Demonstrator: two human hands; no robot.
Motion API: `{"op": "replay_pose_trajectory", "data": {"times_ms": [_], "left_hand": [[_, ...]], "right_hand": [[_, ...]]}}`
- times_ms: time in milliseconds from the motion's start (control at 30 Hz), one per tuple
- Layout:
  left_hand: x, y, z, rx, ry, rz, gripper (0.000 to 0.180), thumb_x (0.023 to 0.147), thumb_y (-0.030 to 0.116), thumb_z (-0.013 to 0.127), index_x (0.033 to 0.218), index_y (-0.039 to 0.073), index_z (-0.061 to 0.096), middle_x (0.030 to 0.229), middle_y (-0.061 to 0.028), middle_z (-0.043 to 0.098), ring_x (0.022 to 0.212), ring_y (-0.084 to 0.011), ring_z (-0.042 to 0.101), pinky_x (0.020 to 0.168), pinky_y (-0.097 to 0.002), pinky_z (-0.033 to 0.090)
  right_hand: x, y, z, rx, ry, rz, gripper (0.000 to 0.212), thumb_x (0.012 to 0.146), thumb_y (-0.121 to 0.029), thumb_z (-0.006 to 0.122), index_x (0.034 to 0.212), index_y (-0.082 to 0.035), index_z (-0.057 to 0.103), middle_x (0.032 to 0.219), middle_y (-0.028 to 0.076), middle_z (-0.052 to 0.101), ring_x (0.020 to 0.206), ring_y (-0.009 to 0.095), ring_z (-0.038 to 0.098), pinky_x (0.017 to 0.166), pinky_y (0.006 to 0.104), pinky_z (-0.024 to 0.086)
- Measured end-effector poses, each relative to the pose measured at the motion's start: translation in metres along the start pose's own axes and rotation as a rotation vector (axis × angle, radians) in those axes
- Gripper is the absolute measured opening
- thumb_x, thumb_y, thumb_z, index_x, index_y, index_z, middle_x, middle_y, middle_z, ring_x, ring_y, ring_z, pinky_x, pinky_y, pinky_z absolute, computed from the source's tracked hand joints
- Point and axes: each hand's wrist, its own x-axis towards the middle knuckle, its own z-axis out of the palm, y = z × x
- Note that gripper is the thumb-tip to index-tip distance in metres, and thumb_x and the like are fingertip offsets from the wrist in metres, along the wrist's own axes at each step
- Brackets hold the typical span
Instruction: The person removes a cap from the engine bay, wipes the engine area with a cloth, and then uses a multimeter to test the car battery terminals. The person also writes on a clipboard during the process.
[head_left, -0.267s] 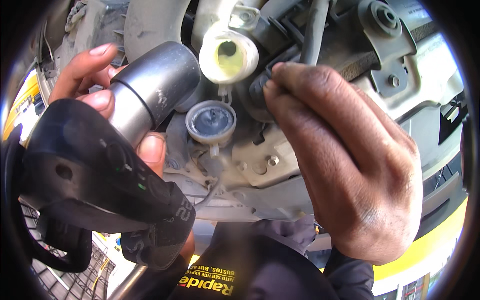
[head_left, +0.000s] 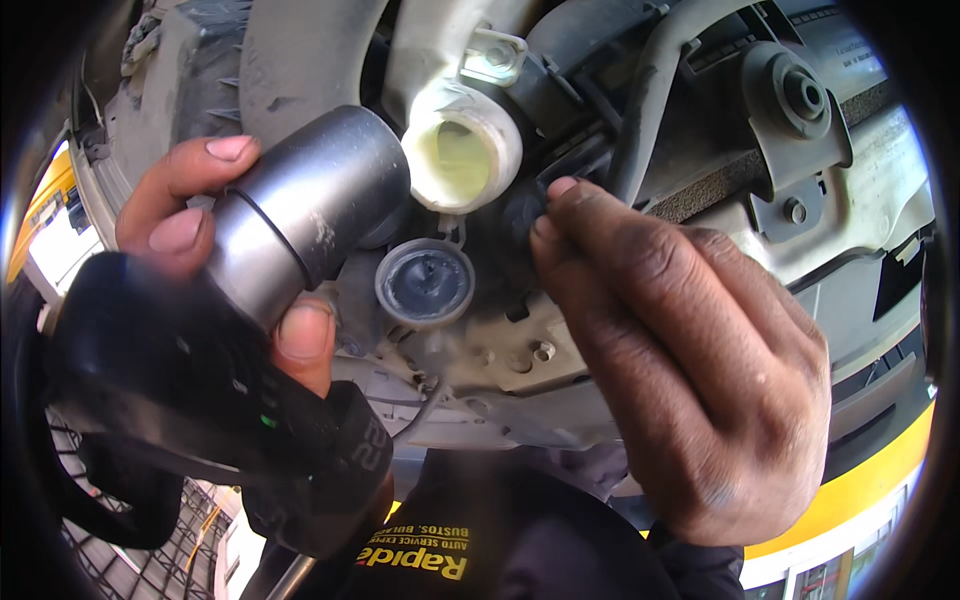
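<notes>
I judge the grey cylinder (head_left: 310,205), left of centre, stiff, weighty and slick, best held round its barrel, where my left hand (head_left: 168,200) grips it. Right of centre, my right hand (head_left: 700,370) pinches; on what, I can't tell.

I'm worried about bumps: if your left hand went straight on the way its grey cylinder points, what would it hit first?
The grey metal cylinder in the left hand would probably meet the white filler neck first, though depth is unclear, so it might pass in front.
</notes>
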Motion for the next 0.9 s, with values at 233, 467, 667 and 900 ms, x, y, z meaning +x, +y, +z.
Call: {"op": "replay_pose_trajectory", "data": {"times_ms": [233,467,667,900], "left_hand": [[-0.014,0.005,0.023,-0.097,0.032,-0.018,0.067,0.096,0.036,0.074,0.146,0.001,0.048,0.136,-0.0292,0.059,0.113,-0.0352,0.067,0.095,-0.0429,0.061],[-0.001,-0.024,0.028,-0.288,0.461,-0.044,0.070,0.093,0.044,0.066,0.144,-0.003,0.052,0.134,-0.0221,0.061,0.129,-0.0334,0.061,0.114,-0.0471,0.050],[-0.055,-0.027,-0.020,-0.276,0.650,-0.145,0.069,0.095,0.039,0.065,0.147,-0.003,0.051,0.137,-0.0215,0.060,0.133,-0.0347,0.058,0.124,-0.0516,0.041],[-0.152,0.032,-0.063,-0.350,0.674,-0.191,0.066,0.095,0.029,0.065,0.150,-0.004,0.050,0.141,-0.0195,0.059,0.137,-0.0350,0.056,0.124,-0.0524,0.040]], "right_hand": [[-0.023,0.007,0.001,-0.024,-0.004,0.017,0.030,0.072,-0.010,0.078,0.100,0.001,0.080,0.125,0.010,0.075,0.088,0.020,0.072,0.069,0.0316,0.058],[-0.013,-0.006,-0.006,-0.063,-0.048,-0.135,0.048,0.078,-0.034,0.083,0.118,-0.010,0.075,0.120,0.003,0.066,0.104,0.021,0.066,0.080,0.0358,0.058],[-0.002,-0.018,0.034,-0.045,0.100,-0.247,0.031,0.084,-0.030,0.084,0.097,-0.011,0.065,0.099,0.003,0.060,0.101,0.023,0.065,0.078,0.0363,0.058],[0.021,-0.020,0.039,0.018,0.366,0.215,0.020,0.096,-0.024,0.082,0.100,-0.006,0.078,0.098,0.014,0.072,0.096,0.039,0.066,0.092,0.0480,0.054]]}}
